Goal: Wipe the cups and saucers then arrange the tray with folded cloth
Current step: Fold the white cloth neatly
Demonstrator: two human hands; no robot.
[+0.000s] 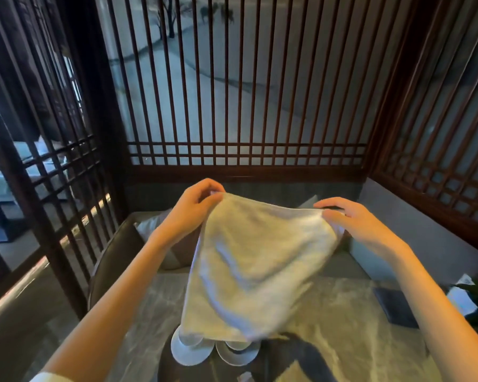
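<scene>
**Cloth held spread above the table, top corners pinched by both hands**

The cloth (249, 260), pale and limp, hangs in mid-air above the marbled table (342, 326); all positions below are given relative to the cloth. It sags between its two upper corners and drapes in soft folds, so it is judged light, pliant and non-slippery, best taken at the corners or along the top hem, where tension keeps it flat for folding. At its upper left corner, the left hand (193, 210) is closed in a pinch, thumb and fingertips gathered on the fabric. At its upper right corner, the right hand (353, 224) grips the hem between thumb and forefinger, the remaining fingers loosely extended and spread above the edge. Directly beneath the lower hem, partly hidden by it, stand two white saucers (193, 351) with what appear to be cups on them, resting on a dark tray (284, 354); these are judged fragile and smooth, so the hanging hem should not drag across them. Motion blur obscures the lower edge of the cloth
</scene>
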